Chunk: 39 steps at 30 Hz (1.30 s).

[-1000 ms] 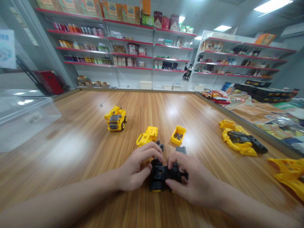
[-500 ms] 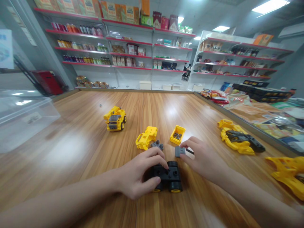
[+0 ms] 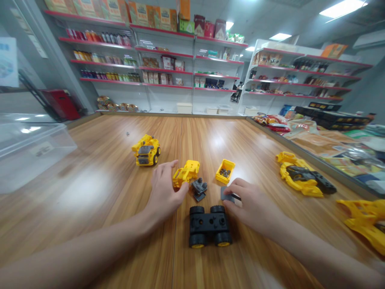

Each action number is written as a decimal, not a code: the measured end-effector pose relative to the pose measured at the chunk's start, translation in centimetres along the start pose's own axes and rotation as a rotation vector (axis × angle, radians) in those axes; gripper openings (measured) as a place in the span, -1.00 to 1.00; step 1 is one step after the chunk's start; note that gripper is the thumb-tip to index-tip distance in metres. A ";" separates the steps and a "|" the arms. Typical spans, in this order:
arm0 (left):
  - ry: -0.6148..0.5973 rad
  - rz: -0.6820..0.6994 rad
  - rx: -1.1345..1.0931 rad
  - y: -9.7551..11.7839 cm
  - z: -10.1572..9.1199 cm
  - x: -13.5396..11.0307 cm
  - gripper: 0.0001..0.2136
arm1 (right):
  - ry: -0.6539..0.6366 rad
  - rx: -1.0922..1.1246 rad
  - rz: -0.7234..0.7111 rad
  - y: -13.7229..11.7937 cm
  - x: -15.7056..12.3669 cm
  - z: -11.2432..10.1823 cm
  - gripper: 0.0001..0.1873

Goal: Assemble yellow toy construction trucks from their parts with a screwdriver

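My left hand [image 3: 165, 186] is open, thumb and fingers spread on either side of a yellow toy truck body [image 3: 189, 170]; I cannot tell whether it touches it. My right hand [image 3: 246, 198] is closed, thumb and forefinger on a flat grey plastic piece [image 3: 225, 194]. A thin black rod [image 3: 236, 197] shows under its fingers. In front of me a black wheeled toy chassis [image 3: 207, 223] stands on the table, untouched. Dark grey toy parts [image 3: 199, 189] lie between the hands. Beyond the right hand is a yellow toy tray [image 3: 221, 178] holding small metal-looking pieces, probably screws.
A yellow toy truck [image 3: 146, 151] stands at the far left of the wooden table [image 3: 114, 212]. More yellow and black toy parts [image 3: 300, 176] lie to the right, near the raised edge. A clear plastic bin [image 3: 36, 156] is at the left. Stocked shelves [image 3: 162, 72] stand behind.
My left hand has let go of the black chassis and moved forward and left to the yellow truck body. The right hand and grey piece have shifted slightly left.
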State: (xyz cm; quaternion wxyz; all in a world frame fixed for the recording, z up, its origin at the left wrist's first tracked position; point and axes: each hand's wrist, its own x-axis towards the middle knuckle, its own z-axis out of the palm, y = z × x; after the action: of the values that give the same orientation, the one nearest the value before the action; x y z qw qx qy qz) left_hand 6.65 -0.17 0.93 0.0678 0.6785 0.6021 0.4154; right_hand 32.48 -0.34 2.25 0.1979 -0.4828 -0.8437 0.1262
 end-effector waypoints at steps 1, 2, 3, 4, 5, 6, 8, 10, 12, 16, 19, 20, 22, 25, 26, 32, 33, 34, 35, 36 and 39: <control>-0.049 -0.034 0.024 -0.1 0.2 0.2 -0.53 | -0.003 0.004 -0.005 -0.1 0.0 0.0 -0.92; -0.091 -0.051 0.039 -0.1 0.3 0.2 -0.53 | -0.006 0.007 -0.009 -0.1 0.0 0.0 -0.92; -0.123 -0.057 0.045 -0.3 0.5 0.3 -0.54 | -0.009 0.011 -0.012 -0.2 -0.1 0.0 -0.93; -0.142 -0.057 0.044 -0.4 0.6 0.2 -0.56 | -0.011 0.014 -0.014 -0.2 -0.1 0.0 -0.93; -0.151 -0.054 0.038 -0.6 0.8 0.2 -0.57 | -0.012 0.017 -0.016 -0.3 -0.1 0.0 -0.93; -0.152 -0.052 0.030 -0.8 0.9 0.2 -0.58 | -0.010 0.018 -0.017 -0.3 -0.1 0.0 -0.94; -0.147 -0.053 0.010 -1.1 1.1 0.1 -0.60 | -0.004 0.022 -0.021 -0.3 -0.1 0.1 -0.93; -0.140 -0.052 -0.013 -1.3 1.1 0.1 -0.62 | 0.002 0.026 -0.025 -0.4 -0.1 0.2 -0.92; -0.130 -0.054 -0.054 -1.1 0.9 0.2 -0.62 | 0.007 0.031 -0.029 -0.5 -0.1 0.3 -0.91; -0.089 -0.103 -0.228 -0.3 0.1 0.1 -0.63 | 0.021 0.040 -0.041 -0.8 -0.2 0.4 -0.88; -0.090 -0.132 -0.364 0.2 -0.4 0.0 -0.67 | 0.034 0.055 -0.056 -0.8 -0.2 0.6 -0.86; -0.100 -0.134 -0.395 0.3 -0.4 0.0 -0.70 | 0.034 0.060 -0.060 -0.8 -0.2 0.6 -0.86; -0.128 -0.136 -0.436 0.3 -0.4 0.1 -0.77 | 0.029 0.065 -0.061 -0.7 -0.2 0.8 -0.86; -0.203 -0.197 -0.519 0.2 -0.1 0.1 -0.70 | 0.018 0.063 -0.054 -0.6 -0.2 1.0 -0.86; -0.232 -0.239 -0.554 0.1 0.0 0.1 -0.67 | 0.014 0.065 -0.055 -0.6 -0.3 1.1 -0.86; -0.357 -0.262 -0.583 0.2 0.5 -0.2 -0.62 | -0.034 0.094 -0.100 -1.3 -0.4 1.4 -0.83; -0.355 -0.199 -0.547 0.2 0.6 -0.2 -0.64 | -0.041 0.099 -0.110 -1.4 -0.4 1.4 -0.81; -0.347 -0.129 -0.505 0.2 0.6 -0.2 -0.65 | -0.044 0.105 -0.121 -1.5 -0.4 1.4 -0.80; -0.342 -0.064 -0.464 0.2 0.6 -0.1 -0.65 | -0.045 0.114 -0.132 -1.5 -0.4 1.5 -0.79; -0.344 -0.015 -0.430 0.2 0.6 -0.1 -0.65 | -0.043 0.123 -0.142 -1.6 -0.4 1.6 -0.78; -0.396 0.047 -0.383 0.1 0.6 0.0 -0.64 | -0.045 0.146 -0.164 -1.6 -0.4 1.8 -0.74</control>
State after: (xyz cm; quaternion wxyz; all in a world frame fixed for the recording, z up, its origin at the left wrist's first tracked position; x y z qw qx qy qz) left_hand 7.11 0.04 0.55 0.3016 0.7352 0.4716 0.3823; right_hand 30.59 -1.51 1.21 0.2231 -0.3934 -0.8733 0.1814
